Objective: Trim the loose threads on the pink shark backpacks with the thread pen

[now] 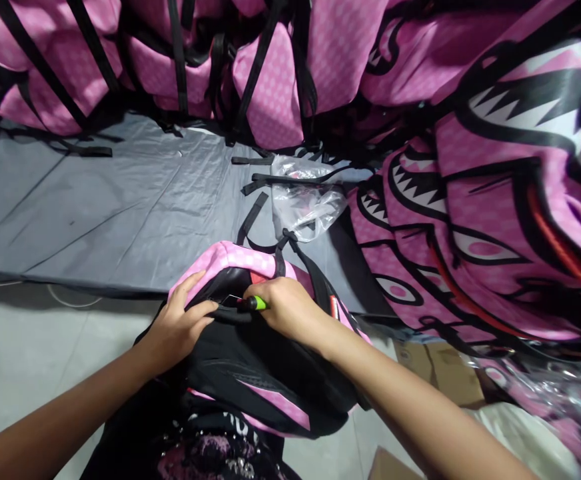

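A pink and black backpack (270, 353) rests against my body at the edge of the grey-covered table, its top opening facing up. My left hand (178, 327) grips the left side of the opening, fingers over the pink rim and thumb near the dark inside. In my right hand (288, 307) is a small tool with a green and black handle (257, 303). Its thin metal end points left, over the opening towards my left fingertips. The exact kind of tool cannot be made out. Black straps (315, 273) hang at the backpack's far right side.
Pink backpacks (270, 87) line the back of the grey table cover (120, 193). More, with shark-mouth prints (420, 193), are stacked on the right. A clear plastic bag (305, 200) lies beyond my backpack. Cardboard (435, 370) and a white sack (520, 433) sit lower right.
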Action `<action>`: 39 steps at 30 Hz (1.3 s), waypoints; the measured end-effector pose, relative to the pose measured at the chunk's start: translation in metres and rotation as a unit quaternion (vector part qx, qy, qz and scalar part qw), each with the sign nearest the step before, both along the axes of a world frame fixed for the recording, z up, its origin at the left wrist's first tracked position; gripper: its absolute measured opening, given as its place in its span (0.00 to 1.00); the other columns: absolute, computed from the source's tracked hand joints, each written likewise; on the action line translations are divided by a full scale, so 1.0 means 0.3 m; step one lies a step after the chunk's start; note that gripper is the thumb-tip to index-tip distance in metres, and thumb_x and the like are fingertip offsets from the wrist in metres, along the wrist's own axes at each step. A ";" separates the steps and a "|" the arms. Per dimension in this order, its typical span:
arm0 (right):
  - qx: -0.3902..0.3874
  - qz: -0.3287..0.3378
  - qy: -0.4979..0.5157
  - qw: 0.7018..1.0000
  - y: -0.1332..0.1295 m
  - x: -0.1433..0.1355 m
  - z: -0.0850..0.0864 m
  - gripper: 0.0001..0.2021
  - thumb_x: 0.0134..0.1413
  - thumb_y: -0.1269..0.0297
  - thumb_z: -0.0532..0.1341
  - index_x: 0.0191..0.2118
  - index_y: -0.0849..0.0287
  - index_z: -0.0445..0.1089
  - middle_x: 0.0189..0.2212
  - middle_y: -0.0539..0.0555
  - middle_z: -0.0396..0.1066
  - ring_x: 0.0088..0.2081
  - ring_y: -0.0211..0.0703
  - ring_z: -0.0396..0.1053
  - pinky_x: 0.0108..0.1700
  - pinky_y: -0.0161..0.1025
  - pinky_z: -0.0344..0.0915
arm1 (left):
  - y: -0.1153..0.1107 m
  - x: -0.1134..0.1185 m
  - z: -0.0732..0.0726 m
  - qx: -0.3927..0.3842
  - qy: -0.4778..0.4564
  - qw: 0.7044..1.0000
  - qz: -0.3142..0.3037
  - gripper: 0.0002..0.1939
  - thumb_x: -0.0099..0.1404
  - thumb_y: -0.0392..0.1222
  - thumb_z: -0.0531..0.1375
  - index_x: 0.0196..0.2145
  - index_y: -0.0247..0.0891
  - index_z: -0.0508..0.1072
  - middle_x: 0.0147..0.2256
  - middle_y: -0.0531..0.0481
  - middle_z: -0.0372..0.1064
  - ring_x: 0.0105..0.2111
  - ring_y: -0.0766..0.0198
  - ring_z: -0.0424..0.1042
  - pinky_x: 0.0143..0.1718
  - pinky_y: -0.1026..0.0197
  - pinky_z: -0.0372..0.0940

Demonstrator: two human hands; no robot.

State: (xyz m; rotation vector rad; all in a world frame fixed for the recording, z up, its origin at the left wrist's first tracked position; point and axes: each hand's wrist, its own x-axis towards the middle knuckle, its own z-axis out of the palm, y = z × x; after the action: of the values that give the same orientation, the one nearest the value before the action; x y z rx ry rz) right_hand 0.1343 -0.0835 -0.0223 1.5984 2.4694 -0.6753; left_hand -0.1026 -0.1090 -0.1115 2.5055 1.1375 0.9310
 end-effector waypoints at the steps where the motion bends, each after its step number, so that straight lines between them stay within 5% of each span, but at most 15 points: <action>1: 0.008 0.002 -0.006 1.000 -0.003 -0.009 -0.004 0.13 0.51 0.80 0.57 0.36 0.58 0.75 0.31 0.52 0.76 0.35 0.44 0.73 0.31 0.38 0.51 | 0.001 -0.004 -0.005 -0.005 -0.001 1.000 -0.005 0.19 0.69 0.31 0.59 0.54 0.44 0.62 0.67 0.38 0.46 0.67 0.52 0.54 0.62 0.46 0.65; 7: 0.045 -0.018 0.047 0.998 -0.025 0.007 -0.018 0.15 0.45 0.84 0.54 0.35 0.61 0.71 0.35 0.54 0.74 0.40 0.45 0.72 0.37 0.37 0.57 | 0.009 -0.014 -0.007 -0.047 -0.003 0.999 -0.013 0.19 0.70 0.32 0.58 0.55 0.46 0.62 0.68 0.40 0.44 0.68 0.53 0.52 0.63 0.45 0.63; 10: 0.073 -0.070 0.121 0.987 -0.039 0.058 0.003 0.16 0.44 0.84 0.56 0.38 0.61 0.71 0.36 0.54 0.75 0.39 0.45 0.73 0.39 0.36 0.61 | 0.011 0.000 0.044 -0.080 -0.026 0.996 -0.002 0.17 0.70 0.36 0.59 0.54 0.44 0.62 0.67 0.39 0.47 0.68 0.52 0.52 0.64 0.44 0.60; 13: 0.140 -0.102 0.200 0.964 -0.053 0.080 0.037 0.11 0.51 0.80 0.58 0.38 0.60 0.69 0.33 0.52 0.74 0.34 0.41 0.71 0.36 0.35 0.61 | 0.025 0.040 0.116 -0.027 -0.073 0.997 0.002 0.21 0.68 0.45 0.62 0.56 0.40 0.63 0.66 0.35 0.51 0.67 0.47 0.52 0.64 0.39 0.56; 16: 0.146 -0.080 0.281 0.945 -0.071 0.054 0.063 0.06 0.56 0.77 0.58 0.34 0.60 0.67 0.30 0.50 0.72 0.32 0.37 0.69 0.35 0.33 0.61 | 0.052 0.103 0.166 0.035 -0.119 0.992 0.012 0.17 0.65 0.46 0.66 0.47 0.38 0.68 0.49 0.43 0.72 0.52 0.55 0.70 0.60 0.45 0.58; 19: 0.076 -0.097 0.356 0.926 -0.077 0.049 0.070 0.04 0.59 0.74 0.60 0.32 0.60 0.69 0.27 0.48 0.71 0.29 0.34 0.67 0.33 0.32 0.60 | 0.078 0.154 0.179 0.063 -0.130 0.989 0.008 0.08 0.65 0.36 0.66 0.37 0.38 0.68 0.30 0.57 0.73 0.32 0.67 0.72 0.56 0.52 0.60; 22: 0.064 -0.261 0.422 0.866 -0.046 0.149 0.053 0.07 0.56 0.62 0.65 0.33 0.61 0.71 0.28 0.50 0.72 0.28 0.35 0.68 0.31 0.33 0.62 | 0.094 0.171 0.172 0.065 -0.112 0.991 0.008 0.07 0.65 0.32 0.65 0.39 0.38 0.70 0.33 0.57 0.76 0.31 0.69 0.73 0.54 0.55 0.59; 25: 0.112 -0.525 0.414 0.736 0.041 0.332 0.000 0.13 0.50 0.58 0.69 0.34 0.62 0.69 0.26 0.50 0.69 0.24 0.34 0.65 0.24 0.32 0.56 | 0.102 0.168 0.162 0.061 -0.111 0.992 0.017 0.07 0.65 0.32 0.65 0.38 0.38 0.71 0.34 0.57 0.76 0.30 0.70 0.74 0.55 0.55 0.59; 28: 0.096 -0.606 0.386 0.689 0.181 0.488 -0.090 0.09 0.54 0.66 0.65 0.31 0.61 0.63 0.21 0.48 0.63 0.19 0.33 0.63 0.21 0.32 0.48 | 0.102 0.170 0.155 0.060 -0.116 0.991 0.020 0.07 0.65 0.32 0.65 0.38 0.38 0.71 0.33 0.57 0.76 0.30 0.70 0.73 0.56 0.54 0.59; 32: 0.038 -0.602 0.387 0.697 0.359 0.545 -0.170 0.09 0.54 0.73 0.62 0.28 0.60 0.61 0.20 0.49 0.63 0.21 0.38 0.67 0.22 0.32 0.49 | 0.095 0.180 0.152 0.057 -0.128 0.989 0.037 0.06 0.64 0.32 0.65 0.35 0.38 0.71 0.31 0.57 0.75 0.31 0.69 0.74 0.57 0.54 0.61; 34: 0.053 -0.576 0.352 0.736 0.387 0.518 -0.154 0.06 0.52 0.74 0.63 0.28 0.63 0.65 0.21 0.50 0.66 0.23 0.39 0.69 0.24 0.32 0.53 | 0.091 0.178 0.151 0.059 -0.149 0.986 0.056 0.06 0.64 0.32 0.65 0.34 0.38 0.72 0.31 0.56 0.75 0.32 0.69 0.74 0.57 0.54 0.63; 37: 0.200 -0.446 0.287 0.824 0.305 0.422 -0.062 0.02 0.54 0.73 0.63 0.35 0.66 0.72 0.26 0.52 0.71 0.26 0.38 0.71 0.31 0.34 0.62 | 0.088 0.174 0.148 0.048 -0.161 0.984 0.064 0.05 0.63 0.32 0.66 0.35 0.39 0.73 0.32 0.56 0.76 0.33 0.68 0.75 0.56 0.55 0.64; 39: 0.280 -0.274 0.311 0.866 0.187 0.326 0.013 0.06 0.59 0.69 0.62 0.41 0.63 0.76 0.32 0.54 0.76 0.31 0.40 0.74 0.39 0.37 0.67 | 0.088 0.179 0.143 0.036 -0.160 0.985 0.053 0.05 0.63 0.33 0.66 0.34 0.39 0.73 0.33 0.57 0.76 0.34 0.69 0.75 0.57 0.55 0.63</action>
State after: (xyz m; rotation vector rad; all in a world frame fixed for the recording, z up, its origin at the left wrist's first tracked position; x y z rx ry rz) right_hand 0.2320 -0.0275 -0.0184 2.7513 2.8148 -0.6373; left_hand -0.0489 -0.0827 -0.0685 2.2544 1.1564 1.3676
